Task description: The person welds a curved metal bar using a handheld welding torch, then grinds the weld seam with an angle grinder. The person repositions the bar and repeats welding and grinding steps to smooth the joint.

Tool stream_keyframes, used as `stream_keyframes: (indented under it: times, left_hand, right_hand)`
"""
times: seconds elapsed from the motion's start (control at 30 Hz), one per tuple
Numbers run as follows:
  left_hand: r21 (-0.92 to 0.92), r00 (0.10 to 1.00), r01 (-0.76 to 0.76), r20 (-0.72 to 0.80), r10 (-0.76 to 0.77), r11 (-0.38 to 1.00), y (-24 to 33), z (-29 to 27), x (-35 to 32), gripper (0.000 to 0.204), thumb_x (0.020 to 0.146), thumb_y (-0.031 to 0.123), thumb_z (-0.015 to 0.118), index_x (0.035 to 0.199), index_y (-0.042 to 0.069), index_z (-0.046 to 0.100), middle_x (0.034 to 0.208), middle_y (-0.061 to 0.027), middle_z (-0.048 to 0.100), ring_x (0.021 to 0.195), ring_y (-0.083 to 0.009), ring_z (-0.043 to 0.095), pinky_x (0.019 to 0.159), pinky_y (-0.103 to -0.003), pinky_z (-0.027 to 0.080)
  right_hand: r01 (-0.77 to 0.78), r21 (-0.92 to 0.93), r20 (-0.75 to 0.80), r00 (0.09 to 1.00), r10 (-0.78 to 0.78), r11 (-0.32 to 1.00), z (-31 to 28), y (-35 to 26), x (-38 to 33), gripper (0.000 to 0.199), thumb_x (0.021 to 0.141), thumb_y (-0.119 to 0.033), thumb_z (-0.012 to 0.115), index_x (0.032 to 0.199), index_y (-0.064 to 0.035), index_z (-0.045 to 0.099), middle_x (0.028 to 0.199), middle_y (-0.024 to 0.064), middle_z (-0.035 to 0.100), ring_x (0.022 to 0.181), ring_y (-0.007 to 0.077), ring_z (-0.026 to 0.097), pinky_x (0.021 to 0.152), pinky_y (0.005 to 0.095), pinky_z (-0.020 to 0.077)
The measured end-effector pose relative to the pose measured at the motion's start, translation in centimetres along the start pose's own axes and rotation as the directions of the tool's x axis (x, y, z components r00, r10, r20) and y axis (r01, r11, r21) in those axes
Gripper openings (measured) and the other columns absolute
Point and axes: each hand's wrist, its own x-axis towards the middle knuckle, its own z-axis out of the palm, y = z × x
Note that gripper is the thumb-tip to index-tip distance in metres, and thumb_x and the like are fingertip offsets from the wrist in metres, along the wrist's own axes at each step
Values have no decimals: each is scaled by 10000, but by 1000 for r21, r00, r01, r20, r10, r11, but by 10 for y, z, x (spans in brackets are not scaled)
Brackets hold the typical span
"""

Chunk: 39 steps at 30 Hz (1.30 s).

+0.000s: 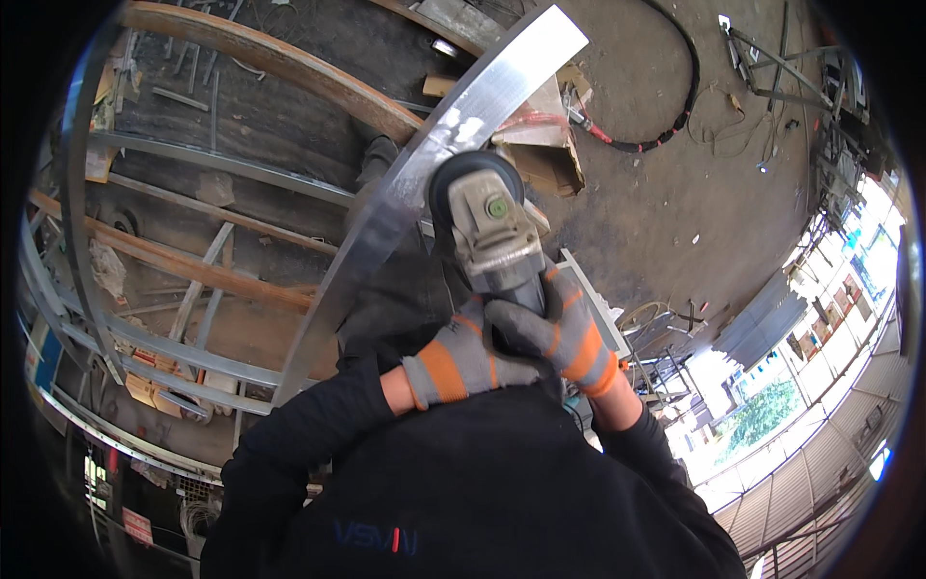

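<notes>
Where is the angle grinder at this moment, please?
In the head view the angle grinder sits near the centre, gripped from below by both gloved hands, left hand and right hand, its disc against the long shiny metal strip.

**Bright metal, knit gloves, rusty steel**

The long metal strip [424,183] through the middle of the frame is smooth and bright, almost mirror-like. The grinder [492,232] has a matt grey cast-metal head and a dull black disc. Both hands, left hand [463,359] and right hand [559,333], wear grey knit gloves with orange stripes. The sleeves are matt black cloth. At the upper left a curved bar [280,63] looks rusty and rough. The floor [656,193] is dusty, coarse concrete.
</notes>
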Motion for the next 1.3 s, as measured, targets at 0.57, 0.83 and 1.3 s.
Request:
stream_keyframes:
  times: [0.57,0.83,1.3]
  left_hand:
    - [32,982,125,141,-128,992,-11,-2,-6,939,785,336,1004,1547,13,561,1506,-181,651,1400,-346,660,1191,-473,551]
    - [3,978,165,132,-164,986,-12,-4,-10,951,769,319,1016,1550,16,565,1482,-173,654,1432,-354,631,1218,-479,524]
    - [94,983,88,153,-101,992,-4,-8,-2,971,794,365,996,1569,22,521,1476,-175,661,1382,-342,664,1184,-479,542]
  right_hand:
    - [-20,-93,68,997,27,995,-1,5,-7,360,969,-198,836,1324,-260,839,1151,217,658,962,421,728,777,459,580]
    - [-251,35,44,967,249,967,3,-13,-1,508,895,-166,856,1397,-224,807,1189,221,664,1039,381,730,828,444,593]
    - [-135,124,-33,990,140,983,3,-4,-5,347,937,-175,888,1278,-224,845,1028,151,606,875,315,661,701,430,507]
